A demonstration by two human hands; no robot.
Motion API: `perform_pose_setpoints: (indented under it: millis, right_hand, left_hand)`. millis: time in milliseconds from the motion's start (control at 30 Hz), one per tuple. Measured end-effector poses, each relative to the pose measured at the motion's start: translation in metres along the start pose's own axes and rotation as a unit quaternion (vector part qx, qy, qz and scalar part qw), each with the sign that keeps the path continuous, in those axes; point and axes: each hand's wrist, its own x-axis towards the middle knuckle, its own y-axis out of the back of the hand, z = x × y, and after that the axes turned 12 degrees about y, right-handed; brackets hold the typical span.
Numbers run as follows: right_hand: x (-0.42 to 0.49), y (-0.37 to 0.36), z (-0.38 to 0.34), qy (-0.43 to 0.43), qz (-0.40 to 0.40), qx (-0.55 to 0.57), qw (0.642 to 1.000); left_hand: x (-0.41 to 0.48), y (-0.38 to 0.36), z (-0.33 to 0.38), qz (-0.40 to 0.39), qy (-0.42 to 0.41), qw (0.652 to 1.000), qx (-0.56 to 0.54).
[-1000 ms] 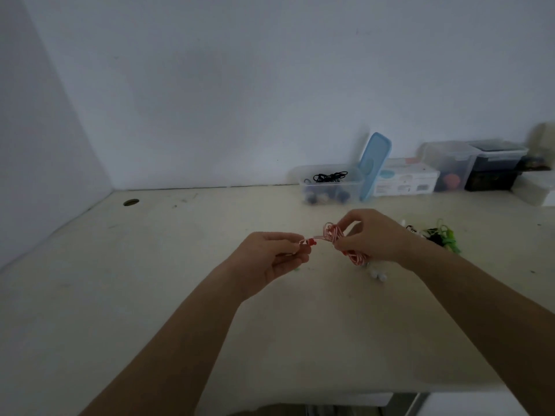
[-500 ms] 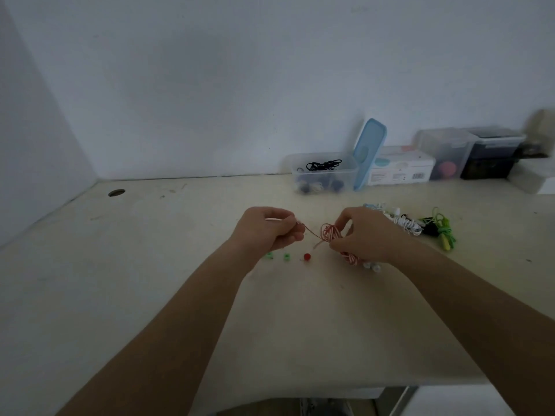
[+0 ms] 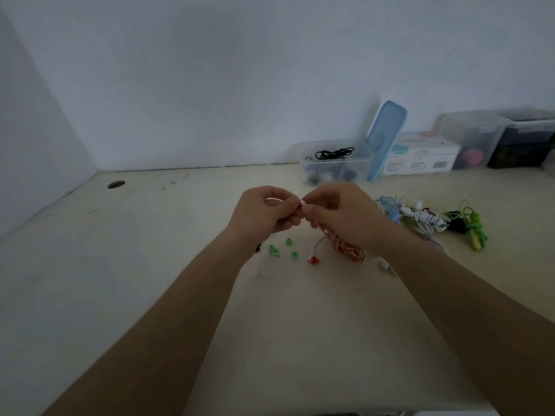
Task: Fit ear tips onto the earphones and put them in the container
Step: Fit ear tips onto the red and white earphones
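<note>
My left hand (image 3: 264, 213) and my right hand (image 3: 339, 214) meet fingertip to fingertip above the table, pinching a small earbud of the red-and-white earphones (image 3: 348, 249) between them. The coiled cable hangs from my right hand down to the table. The other bud with a red ear tip (image 3: 313, 260) lies on the table below. Three green ear tips (image 3: 288, 242) and a white ear tip (image 3: 253, 272) lie loose under my left hand. The clear container (image 3: 336, 163) stands at the back with black earphones inside, its blue lid (image 3: 386, 139) leaning against it.
To the right lie bundled blue earphones (image 3: 389, 207), white earphones (image 3: 429, 219) and green earphones (image 3: 468, 223). Boxes (image 3: 420, 157) and storage tubs (image 3: 471, 139) line the back wall at right. A cable hole (image 3: 116, 184) sits at the table's far left.
My hands came together from a spread position; the stretched cable between them is gone. The view tilted down, showing more loose ear tips on the table.
</note>
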Motion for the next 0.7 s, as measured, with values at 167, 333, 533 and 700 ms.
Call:
perform_pose_setpoints:
  millis: [167, 333, 533, 700]
  right_hand:
    - [0.013, 0.000, 0.006, -0.034, 0.070, 0.062, 0.995]
    - [0.017, -0.004, 0.021, -0.092, 0.126, 0.151, 0.976]
    - [0.014, -0.009, 0.026, -0.089, 0.139, 0.176, 0.970]
    - [0.016, -0.012, 0.023, -0.070, 0.107, 0.169, 0.977]
  left_hand:
    - [0.016, 0.012, -0.001, 0.128, -0.070, 0.977, 0.158]
    - [0.030, 0.030, -0.014, 0.160, -0.104, 0.899, 0.394]
    - [0.028, 0.040, -0.017, 0.104, -0.052, 0.873, 0.473]
    - [0.026, 0.035, -0.015, 0.097, -0.041, 0.854, 0.510]
